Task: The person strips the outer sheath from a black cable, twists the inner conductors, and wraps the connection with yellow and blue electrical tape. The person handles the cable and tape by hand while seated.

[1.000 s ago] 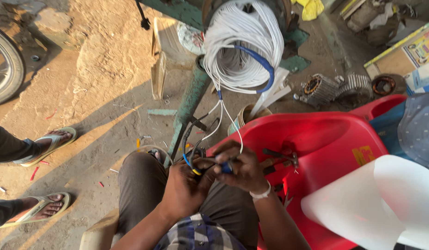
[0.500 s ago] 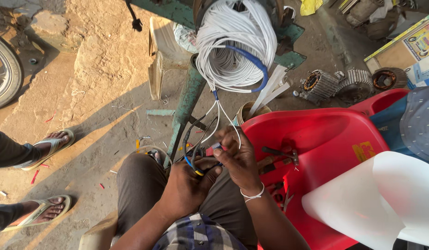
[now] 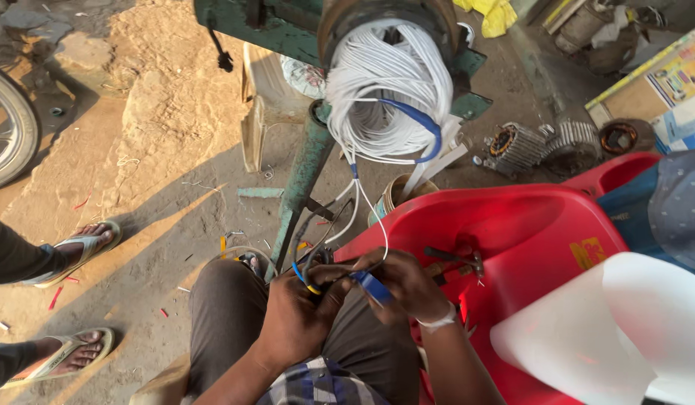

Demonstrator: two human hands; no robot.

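Over the person's lap, at about six o'clock in the head view, both hands are working close together. The left hand [image 3: 296, 319] is curling its fingers around a small bundle of dark wires [image 3: 314, 268] with a blue and a yellow lead showing at its edge. The right hand [image 3: 407, 285] is pinching a strip of blue tape [image 3: 372, 287] between thumb and fingertips, just beside the left thumb; a white band is sitting on its wrist.

Thin white wires [image 3: 371, 210] are running up from the hands toward twelve o'clock, joining a big coil of white wire [image 3: 389, 90] that is hanging on a green metal stand [image 3: 306, 161]. A blue sleeve [image 3: 416, 124] is crossing the coil's lower right.

At three o'clock a red plastic chair [image 3: 512, 232] is standing right beside the right forearm, with a hammer [image 3: 454, 259] lying on its seat. At nine o'clock another person's feet in sandals [image 3: 81, 244] are resting on the dusty ground [image 3: 160, 120], and part of a wheel [image 3: 6, 135] is showing at the left edge.
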